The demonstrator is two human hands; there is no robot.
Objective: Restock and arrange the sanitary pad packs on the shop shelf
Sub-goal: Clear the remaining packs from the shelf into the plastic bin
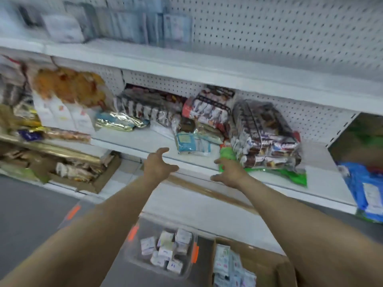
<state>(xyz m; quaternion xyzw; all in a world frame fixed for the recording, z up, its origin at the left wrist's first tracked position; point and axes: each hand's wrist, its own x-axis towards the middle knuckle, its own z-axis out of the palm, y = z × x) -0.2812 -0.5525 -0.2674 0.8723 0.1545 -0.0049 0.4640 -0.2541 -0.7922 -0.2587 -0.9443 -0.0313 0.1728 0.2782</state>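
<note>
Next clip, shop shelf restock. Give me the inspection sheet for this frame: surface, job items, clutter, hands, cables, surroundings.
Surface: white middle shelf, partly bare at the front; picture blurred.
Job's things: pale packs in a cardboard box and small packs in a clear bin on the floor; pale blue packs on the top shelf.
Clutter: bagged snack packs, a green bag and a small blue pack on the middle shelf.
Hands: left hand and right hand reach toward the shelf edge, fingers spread, holding nothing.
Cables: nothing seen.
Surroundings: pegboard back panel, grey floor.
</note>
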